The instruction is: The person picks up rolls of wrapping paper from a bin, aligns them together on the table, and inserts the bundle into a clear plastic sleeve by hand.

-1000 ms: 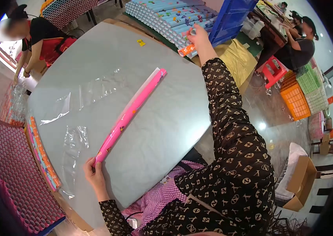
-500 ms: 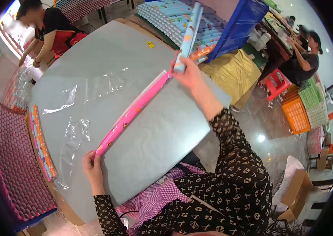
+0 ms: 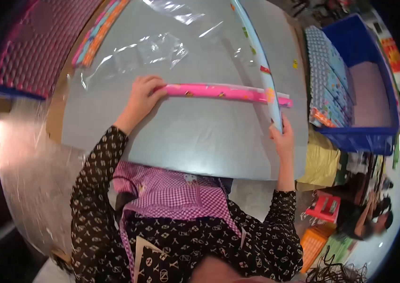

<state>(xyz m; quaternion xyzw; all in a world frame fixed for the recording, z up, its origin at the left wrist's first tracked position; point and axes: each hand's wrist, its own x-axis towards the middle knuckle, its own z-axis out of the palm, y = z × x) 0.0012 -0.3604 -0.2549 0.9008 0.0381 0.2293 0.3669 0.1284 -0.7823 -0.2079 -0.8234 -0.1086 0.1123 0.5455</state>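
My left hand [image 3: 147, 92] is closed around the left end of a pink patterned wrapping paper roll [image 3: 218, 91], which lies across the grey tabletop [image 3: 200, 137]. A pale strip shows along the far edge of this roll. Held in my right hand [image 3: 283, 137], near its lower end, is a light blue patterned wrapping paper roll [image 3: 260, 56]. It points away from me and crosses over the pink roll near that roll's right end. Whether the two rolls touch, I cannot tell.
Clear plastic film [image 3: 160, 49] lies on the table's far part, near several thin rolls [image 3: 100, 34] at its left edge. A honeycomb-like stack of pink tubes [image 3: 44, 47] stands left. Blue rolls [image 3: 327, 80] fill part of a blue crate [image 3: 388, 113] at right. A person [image 3: 370, 217] sits beyond.
The view has turned, so the pink roll now runs sideways. My right hand has brought the blue roll from beside the stacked rolls to over the table, across the pink roll.
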